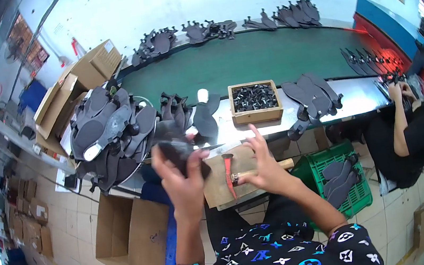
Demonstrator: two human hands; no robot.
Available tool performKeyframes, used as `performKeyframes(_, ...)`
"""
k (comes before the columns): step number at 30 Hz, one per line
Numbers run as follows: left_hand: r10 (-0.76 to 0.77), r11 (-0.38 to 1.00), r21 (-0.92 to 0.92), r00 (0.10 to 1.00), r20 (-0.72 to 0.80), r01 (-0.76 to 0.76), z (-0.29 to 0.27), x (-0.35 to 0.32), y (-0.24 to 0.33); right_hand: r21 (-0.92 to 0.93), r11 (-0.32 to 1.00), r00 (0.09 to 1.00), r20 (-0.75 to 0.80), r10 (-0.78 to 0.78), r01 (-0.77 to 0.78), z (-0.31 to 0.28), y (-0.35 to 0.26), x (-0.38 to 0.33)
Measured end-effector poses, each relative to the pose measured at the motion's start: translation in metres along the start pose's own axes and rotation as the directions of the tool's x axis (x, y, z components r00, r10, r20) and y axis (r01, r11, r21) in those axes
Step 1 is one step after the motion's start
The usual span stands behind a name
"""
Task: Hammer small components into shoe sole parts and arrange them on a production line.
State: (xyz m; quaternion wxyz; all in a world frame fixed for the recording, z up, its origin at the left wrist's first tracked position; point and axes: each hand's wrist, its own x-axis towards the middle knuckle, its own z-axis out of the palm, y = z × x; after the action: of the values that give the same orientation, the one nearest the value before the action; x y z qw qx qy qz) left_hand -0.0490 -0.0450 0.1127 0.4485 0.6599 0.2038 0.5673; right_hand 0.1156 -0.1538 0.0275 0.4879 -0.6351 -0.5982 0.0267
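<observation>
Item, one dark sole-shaped piece (174, 147), blurred, located in the air over the near bench edge, to the left of the work pad; pinched by the left hand (179, 177) between thumb and fingers. Item, one right hand (269, 167), set over the wooden handle of a hammer (229, 176), index finger raised and spread from the thumb; whether the remaining fingers gripped the handle could not be told. The hammer, red-headed, lay across a brown work pad (216, 186). Handling, as judged: the step favoured a firm pinch at the piece's edges, thumb off its middle, with a full wrap of the hammer handle for any lift and the left fingertips well clear of the head; the pad offered a flat bed for the piece. Adjacent stock: one wooden box (258, 117) of small black parts (254, 96), beyond the pad; grey soles heaped at left (94, 127); further soles at right (307, 94); one green crate (309, 173) holding more. Markings: the patterned shirt (271, 258) bore repeated blue and white motifs, flower-like and star-like; the floor carton (148, 229) carried a small dark print, too small to read; the wall (163, 5) showed faint marks, illegible.
</observation>
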Motion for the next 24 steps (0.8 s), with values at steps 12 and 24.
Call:
performKeyframes(12,-0.249,0.399,0.898,0.922,0.298,-0.182,0.017,-0.035,-0.121,-0.168,0.795,0.808,-0.018,0.589,-0.584,-0.063,0.063,-0.235)
performKeyframes(24,-0.177,0.586,0.643,0.696,0.696,-0.493,0.154,0.136,-0.221,0.155,0.644,0.625,-0.157,0.765,-0.749,-0.034,0.036,-0.179)
